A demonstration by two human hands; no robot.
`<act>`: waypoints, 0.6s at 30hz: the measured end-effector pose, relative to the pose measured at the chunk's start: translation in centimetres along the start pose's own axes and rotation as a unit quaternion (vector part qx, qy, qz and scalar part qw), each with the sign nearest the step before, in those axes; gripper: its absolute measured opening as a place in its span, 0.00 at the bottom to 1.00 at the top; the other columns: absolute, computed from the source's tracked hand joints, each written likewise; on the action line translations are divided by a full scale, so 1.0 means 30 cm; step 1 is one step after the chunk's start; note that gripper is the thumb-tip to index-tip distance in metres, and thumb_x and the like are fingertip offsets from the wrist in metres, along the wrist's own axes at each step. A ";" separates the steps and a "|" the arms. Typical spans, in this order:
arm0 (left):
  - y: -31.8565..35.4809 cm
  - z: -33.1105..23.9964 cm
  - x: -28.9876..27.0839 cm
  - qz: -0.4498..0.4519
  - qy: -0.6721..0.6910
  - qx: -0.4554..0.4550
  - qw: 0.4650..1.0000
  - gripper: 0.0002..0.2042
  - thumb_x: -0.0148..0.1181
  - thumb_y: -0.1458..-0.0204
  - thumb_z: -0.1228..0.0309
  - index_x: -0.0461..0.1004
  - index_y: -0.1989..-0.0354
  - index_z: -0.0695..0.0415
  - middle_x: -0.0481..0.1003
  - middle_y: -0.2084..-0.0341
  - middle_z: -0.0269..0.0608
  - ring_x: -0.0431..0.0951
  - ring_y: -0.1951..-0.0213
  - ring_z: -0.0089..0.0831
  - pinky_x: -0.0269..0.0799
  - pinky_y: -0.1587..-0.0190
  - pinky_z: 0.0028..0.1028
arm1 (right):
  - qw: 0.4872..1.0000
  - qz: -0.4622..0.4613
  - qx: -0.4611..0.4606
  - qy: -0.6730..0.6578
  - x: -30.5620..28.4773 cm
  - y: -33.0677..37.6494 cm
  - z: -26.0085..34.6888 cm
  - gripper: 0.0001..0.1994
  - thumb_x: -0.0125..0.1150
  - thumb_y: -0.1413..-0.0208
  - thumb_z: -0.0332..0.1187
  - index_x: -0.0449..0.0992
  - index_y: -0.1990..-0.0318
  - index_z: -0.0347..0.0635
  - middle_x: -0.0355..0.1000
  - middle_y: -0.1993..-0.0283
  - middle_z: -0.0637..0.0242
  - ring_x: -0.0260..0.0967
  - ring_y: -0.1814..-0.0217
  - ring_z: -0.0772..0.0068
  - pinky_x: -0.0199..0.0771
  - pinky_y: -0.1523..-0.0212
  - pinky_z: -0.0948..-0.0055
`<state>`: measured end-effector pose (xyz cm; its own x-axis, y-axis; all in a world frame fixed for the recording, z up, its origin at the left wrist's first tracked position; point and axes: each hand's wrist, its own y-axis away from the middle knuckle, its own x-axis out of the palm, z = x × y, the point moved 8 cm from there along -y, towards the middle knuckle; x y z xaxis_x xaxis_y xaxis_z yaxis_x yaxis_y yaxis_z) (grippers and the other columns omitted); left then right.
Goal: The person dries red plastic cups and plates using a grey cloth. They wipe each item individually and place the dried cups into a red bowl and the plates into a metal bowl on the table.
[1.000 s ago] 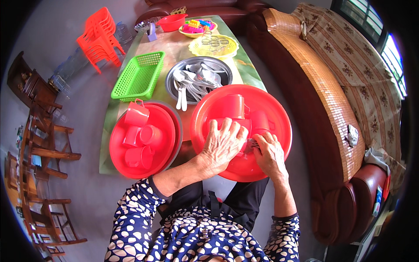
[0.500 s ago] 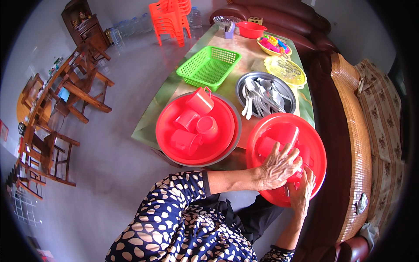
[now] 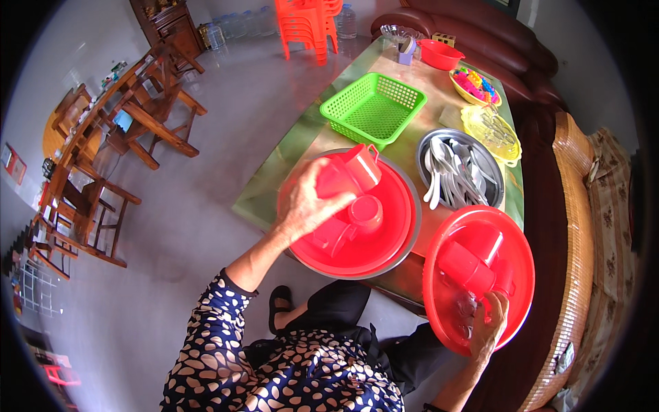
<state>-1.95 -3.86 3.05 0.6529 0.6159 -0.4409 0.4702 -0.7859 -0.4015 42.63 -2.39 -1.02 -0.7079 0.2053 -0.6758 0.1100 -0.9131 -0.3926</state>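
Inside the left red basin [image 3: 396, 240] are several red cups, one upside down [image 3: 365, 212]. My left hand [image 3: 302, 202] reaches over that basin, its thumb and fingers around a red cup [image 3: 334, 180]. Another red cup with a wire-thin handle [image 3: 362, 168] lies tilted beside it. The right red basin [image 3: 436, 312] holds some water and several red cups [image 3: 465, 266], and sits at the table's near right edge. There my right hand [image 3: 489, 323] has its fingers curled on a red cup, mostly hidden by the hand.
Behind the basins stand a green basket [image 3: 374, 110], a grey metal bowl of spoons [image 3: 460, 168] and a yellow basket [image 3: 493, 134]. A bowl of colourful toys [image 3: 475, 87] and a small red basin [image 3: 441, 55] are farther back. A sofa [image 3: 542, 199] runs along the table's right.
My left hand has left the right basin and moved to the cups in the left one. My right hand stays in the right basin. The view has shifted, moving the table rightward.
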 end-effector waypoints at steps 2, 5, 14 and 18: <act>-0.043 0.070 -0.065 -0.004 -0.152 -0.048 0.987 0.34 0.73 0.62 0.56 0.68 0.48 0.61 0.73 0.52 0.48 0.75 0.52 0.41 0.71 0.48 0.35 | 1.000 0.004 0.006 -0.008 0.001 0.000 0.000 0.13 0.53 0.52 0.18 0.74 0.57 0.36 0.68 0.52 0.57 0.67 0.49 0.59 0.69 0.51 0.65; -0.074 0.163 -0.069 0.000 -0.203 -0.078 0.976 0.35 0.70 0.61 0.50 0.68 0.47 0.59 0.72 0.51 0.48 0.72 0.49 0.44 0.67 0.46 0.39 | 0.999 0.012 0.023 -0.018 0.007 -0.004 -0.012 0.13 0.53 0.51 0.18 0.73 0.57 0.35 0.68 0.53 0.57 0.67 0.50 0.61 0.69 0.51 0.67; -0.083 0.250 -0.020 0.034 0.034 -0.132 0.990 0.53 0.74 0.68 0.46 0.53 0.35 0.62 0.60 0.41 0.59 0.61 0.39 0.45 0.59 0.39 0.39 | 0.999 0.005 0.033 0.008 -0.002 0.010 -0.028 0.09 0.53 0.48 0.21 0.73 0.59 0.34 0.69 0.55 0.59 0.69 0.57 0.65 0.73 0.60 0.71; -0.064 0.112 -0.120 -0.082 -0.055 0.012 0.995 0.44 0.69 0.57 0.53 0.54 0.36 0.63 0.59 0.41 0.54 0.59 0.39 0.46 0.54 0.37 0.39 | 0.997 0.049 0.049 0.034 0.027 -0.022 0.021 0.09 0.55 0.50 0.21 0.75 0.60 0.34 0.71 0.60 0.59 0.71 0.60 0.64 0.72 0.63 0.69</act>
<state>-7.20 -4.39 2.72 0.4994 0.7386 -0.4528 0.5500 -0.6741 -0.4931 41.54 -1.85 -0.91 -0.6482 0.1343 -0.7496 0.1047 -0.9593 -0.2624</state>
